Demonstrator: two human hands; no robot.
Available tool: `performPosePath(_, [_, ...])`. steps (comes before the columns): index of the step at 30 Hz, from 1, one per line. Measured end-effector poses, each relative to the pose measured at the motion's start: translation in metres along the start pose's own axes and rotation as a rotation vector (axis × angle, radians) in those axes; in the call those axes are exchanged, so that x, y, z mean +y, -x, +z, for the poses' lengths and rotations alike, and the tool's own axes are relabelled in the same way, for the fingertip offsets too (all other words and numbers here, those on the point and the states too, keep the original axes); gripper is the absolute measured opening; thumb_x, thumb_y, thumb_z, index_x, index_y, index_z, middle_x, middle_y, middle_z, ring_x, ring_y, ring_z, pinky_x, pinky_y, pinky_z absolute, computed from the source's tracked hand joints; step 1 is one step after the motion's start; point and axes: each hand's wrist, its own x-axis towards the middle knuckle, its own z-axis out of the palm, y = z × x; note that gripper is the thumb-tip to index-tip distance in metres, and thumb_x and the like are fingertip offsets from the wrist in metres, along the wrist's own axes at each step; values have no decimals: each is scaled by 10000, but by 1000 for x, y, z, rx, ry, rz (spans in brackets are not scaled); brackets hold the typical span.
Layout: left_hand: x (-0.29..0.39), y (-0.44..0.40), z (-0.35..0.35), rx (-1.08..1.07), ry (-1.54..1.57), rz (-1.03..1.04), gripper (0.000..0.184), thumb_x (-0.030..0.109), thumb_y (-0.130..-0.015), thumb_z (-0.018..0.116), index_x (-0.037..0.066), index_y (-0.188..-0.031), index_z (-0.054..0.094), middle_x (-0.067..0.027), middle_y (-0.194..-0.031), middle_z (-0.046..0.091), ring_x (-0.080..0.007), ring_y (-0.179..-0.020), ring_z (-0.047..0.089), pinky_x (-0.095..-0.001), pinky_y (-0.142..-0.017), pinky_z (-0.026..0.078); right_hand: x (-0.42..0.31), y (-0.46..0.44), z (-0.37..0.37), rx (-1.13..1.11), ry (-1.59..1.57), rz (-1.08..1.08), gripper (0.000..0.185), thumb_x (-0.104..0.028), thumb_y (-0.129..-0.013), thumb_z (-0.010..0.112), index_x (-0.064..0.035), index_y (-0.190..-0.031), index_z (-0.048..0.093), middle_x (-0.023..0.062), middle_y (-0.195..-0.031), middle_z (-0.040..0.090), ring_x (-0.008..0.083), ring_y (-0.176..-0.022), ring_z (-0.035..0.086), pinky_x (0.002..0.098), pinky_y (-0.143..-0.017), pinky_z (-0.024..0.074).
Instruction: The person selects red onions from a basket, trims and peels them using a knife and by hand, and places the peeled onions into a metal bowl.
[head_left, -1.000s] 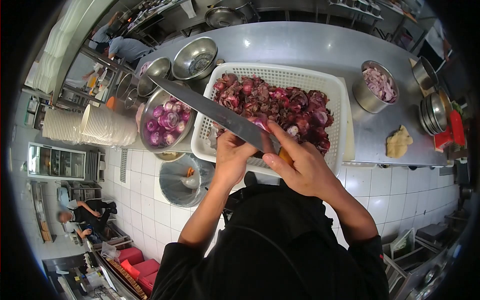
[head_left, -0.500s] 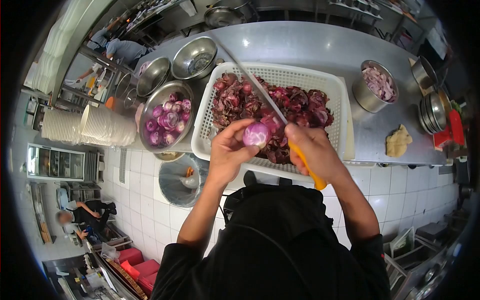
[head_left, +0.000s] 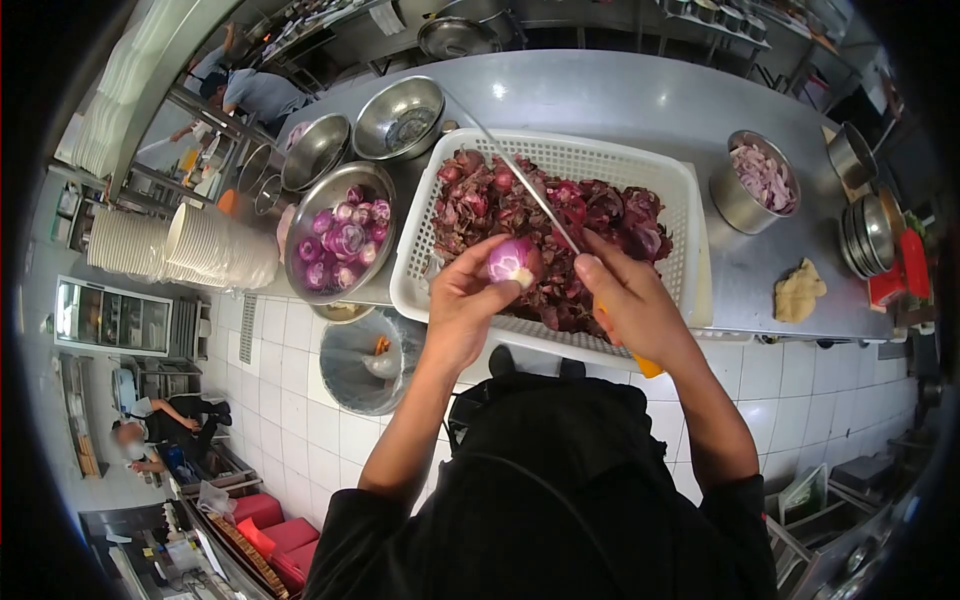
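Between the thumb and fingers of my left hand [head_left: 466, 305] is a purple onion [head_left: 510, 261], mostly peeled, its pale end turned toward my right hand. My right hand [head_left: 633, 298] is closed around the orange handle of a large knife [head_left: 513, 168], whose blade points up and to the left. Both hands are over the near side of a white perforated basket [head_left: 683, 215], which holds dark red onions and loose skins. To the left, a steel bowl [head_left: 293, 262] holds several peeled purple onions.
Two steel bowls [head_left: 398, 118] [head_left: 316, 152] stand behind the onion bowl. A pot [head_left: 738, 205] of cut onion and a tan cloth [head_left: 799, 291] are at the right. Below the table's left edge is a lined bin [head_left: 345, 375]. People are visible at the left.
The knife has swung from lying across my left hand to pointing up and away, its handle now in my right fist. The onion has come into clear view in my left hand.
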Motion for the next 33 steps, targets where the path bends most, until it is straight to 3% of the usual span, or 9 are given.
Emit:
performPosePath(4, [-2, -7, 10, 6, -45, 3, 476, -121, -822, 643, -40, -1286, 568, -84, -1123, 685, -147, -1004, 661, -298, -901, 533, -19, 19, 8, 1, 144, -125, 656, -371, -978, 593, 67, -1439, 431, 206, -820, 677, 314, -811, 704, 373, -805, 511])
performPosePath(5, [-2, -8, 12, 8, -37, 6, 443, -118, -824, 641, -32, -1254, 579, -78, -1104, 688, -144, -990, 662, -295, -888, 534, -11, 19, 11, 32, 200, -233, 667, -365, -967, 614, 76, -1433, 432, 215, -821, 676, 352, -801, 703, 385, -757, 518])
performPosePath(13, [1, -7, 31, 41, 21, -33, 315, -112, -819, 627, 23, -1104, 616, -46, -1020, 700, -133, -932, 669, -293, -835, 534, -11, 23, 15, 28, 238, -346, 675, -341, -949, 643, 77, -1430, 419, 203, -749, 648, 381, -681, 671, 421, -630, 513])
performPosePath(21, [-13, -9, 24, 29, -32, 85, 407, -145, -797, 603, 6, -1174, 573, -90, -1117, 671, -154, -1001, 655, -309, -887, 533, -2, 17, 22, 77, 206, -410, 635, -312, -959, 627, 88, -1413, 434, 208, -704, 635, 390, -650, 665, 425, -603, 510])
performPosePath(24, [-17, -9, 25, 52, 16, 116, 473, -176, -780, 597, 1, -1216, 544, -114, -1159, 654, -170, -1034, 649, -311, -904, 534, -4, 15, 24, 100, 195, -385, 560, -307, -972, 601, 72, -1372, 500, 215, -693, 626, 395, -652, 660, 423, -600, 508])
performPosePath(27, [-16, -7, 25, 42, 29, 138, 503, -200, -770, 601, -3, -1227, 535, -127, -1176, 647, -182, -1062, 642, -313, -912, 536, -6, 13, 24, 131, 117, -357, 530, -337, -988, 573, 44, -1356, 544, 181, -665, 618, 339, -594, 661, 418, -581, 503])
performPosePath(30, [-17, -5, 17, 9, 9, 152, 526, -208, -760, 621, -1, -1236, 535, -127, -1193, 642, -186, -1075, 639, -322, -916, 541, -14, 12, 17, -5, -165, -121, 462, -406, -1008, 535, 11, -1167, 655, 110, -611, 586, 234, -494, 600, 378, -506, 467])
performPosePath(33, [-19, 1, 7, -95, 118, 148, 545, -178, -766, 645, 4, -1267, 530, -119, -1224, 631, -199, -1091, 638, -352, -942, 537, -16, 6, -2, -74, -326, 177, 469, -472, -1019, 505, -26, -928, 621, 43, -592, 533, 134, -455, 509, 316, -448, 413])
